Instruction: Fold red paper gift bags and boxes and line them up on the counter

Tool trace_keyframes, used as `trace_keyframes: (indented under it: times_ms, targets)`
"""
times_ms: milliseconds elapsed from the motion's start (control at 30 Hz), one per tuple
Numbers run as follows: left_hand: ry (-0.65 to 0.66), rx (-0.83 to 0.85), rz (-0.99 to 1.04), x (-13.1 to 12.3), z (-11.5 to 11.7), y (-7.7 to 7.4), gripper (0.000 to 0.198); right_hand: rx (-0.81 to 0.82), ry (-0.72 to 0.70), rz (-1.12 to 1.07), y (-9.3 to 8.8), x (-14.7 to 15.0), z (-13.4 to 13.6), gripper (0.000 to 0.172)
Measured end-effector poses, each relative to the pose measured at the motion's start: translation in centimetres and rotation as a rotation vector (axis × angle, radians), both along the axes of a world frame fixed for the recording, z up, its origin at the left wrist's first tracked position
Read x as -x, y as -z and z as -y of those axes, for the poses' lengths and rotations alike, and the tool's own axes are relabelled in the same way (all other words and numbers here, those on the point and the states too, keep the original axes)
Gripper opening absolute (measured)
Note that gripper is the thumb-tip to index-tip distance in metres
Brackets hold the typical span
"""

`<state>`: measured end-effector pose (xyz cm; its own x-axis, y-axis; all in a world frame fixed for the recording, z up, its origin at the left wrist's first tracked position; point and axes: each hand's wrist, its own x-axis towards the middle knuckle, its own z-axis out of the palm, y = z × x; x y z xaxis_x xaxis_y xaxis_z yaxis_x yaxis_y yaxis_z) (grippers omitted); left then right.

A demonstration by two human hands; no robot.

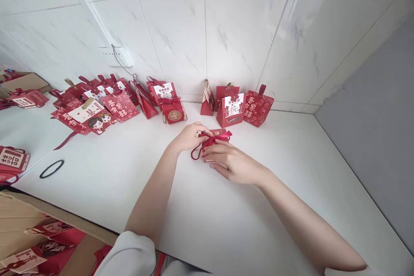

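A small red gift box (217, 131) with gold lettering sits on the white table, a red ribbon (225, 135) tied across its front in a bow. At the box's left side hangs a dark red cord handle (195, 153). My left hand (191, 136) pinches the ribbon near the knot, thumb and fingers together. From the right, my right hand (226, 158) curls round the front of the box, its upper fingers against the ribbon by the knot. Both hands partly cover the box.
Behind the box stand several red gift boxes (231, 110) along the tiled wall. More gift bags (87, 116) cluster at the left back, below a socket (116, 56). A black ring (51, 169) lies on the left. A cardboard carton (87, 250) holding red boxes is at lower left.
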<state>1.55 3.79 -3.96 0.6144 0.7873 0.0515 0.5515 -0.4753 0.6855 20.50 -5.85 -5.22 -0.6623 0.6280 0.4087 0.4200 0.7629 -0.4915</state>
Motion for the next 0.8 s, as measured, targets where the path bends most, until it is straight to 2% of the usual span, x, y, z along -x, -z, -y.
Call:
trace_keyframes:
  times_ms: [200,367,500,600,700,767,800]
  targets:
    - [-0.016,0.011,-0.009,0.2,-0.1,0.4,0.022,0.247,-0.023,-0.025,-0.5,-1.8,-0.3,0.027]
    - [-0.057,0.009,-0.021,-0.3,0.2,0.6,0.024,0.332,-0.008,-0.003,-0.8,-2.4,-0.5,0.023]
    - [-0.101,-0.077,-0.014,-1.2,0.2,1.1,0.027,0.371,-0.027,0.041,-0.7,-2.5,-0.5,0.021]
    - [-0.080,-0.070,-0.013,-1.2,0.5,1.0,0.031,0.433,-0.050,0.063,-1.4,-2.8,-0.2,0.017]
    - [-0.025,0.020,-0.016,-0.3,1.3,-0.2,0.060,0.473,-0.050,-0.022,-3.1,-3.7,0.3,0.018]
    - [0.002,0.066,-0.029,0.4,2.0,-1.3,0.083,0.466,0.020,-0.111,-4.2,-4.8,0.4,0.021]
    - [0.001,0.076,-0.034,0.7,2.2,-1.8,0.088,0.460,0.075,-0.164,-4.6,-5.4,0.3,0.022]
